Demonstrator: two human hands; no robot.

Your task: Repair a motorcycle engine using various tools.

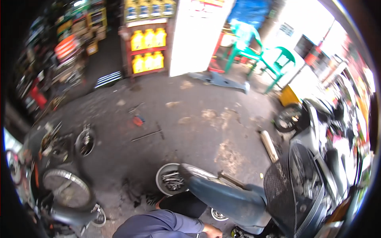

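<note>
I look down at a motorcycle repair floor, and only one hand [212,231] of mine is in view, at the lower edge; from the blue sleeve [158,225] that comes in from the lower left I take it for the left one, though I am not fully sure. It is low beside the blue-grey scooter [226,196], close to the small round metal part [219,214] that lies under the scooter body. I cannot tell how far the hand is open, because the edge of the picture cuts it, and I cannot tell if it has hold of anything. The right hand is not visible.

The scooter lies in front of me, its front fender pointing left, and a black mesh basket [283,186] sits at its right end. Just left of the fender there is a round metal bowl [170,179] on the concrete floor [190,123], filled with bolts and small tools. Farther left a spoked wheel [65,188] lies on the floor, and a smaller round part [85,142] is above it. A long T-handle wrench [149,135] lies in the middle of the floor, well apart from my hand. A chrome exhaust pipe [269,144] lies near the right side, beside another parked scooter [317,131]. At the back I see a shelf with yellow oil bottles [147,49] and green plastic chairs [258,51]
</note>
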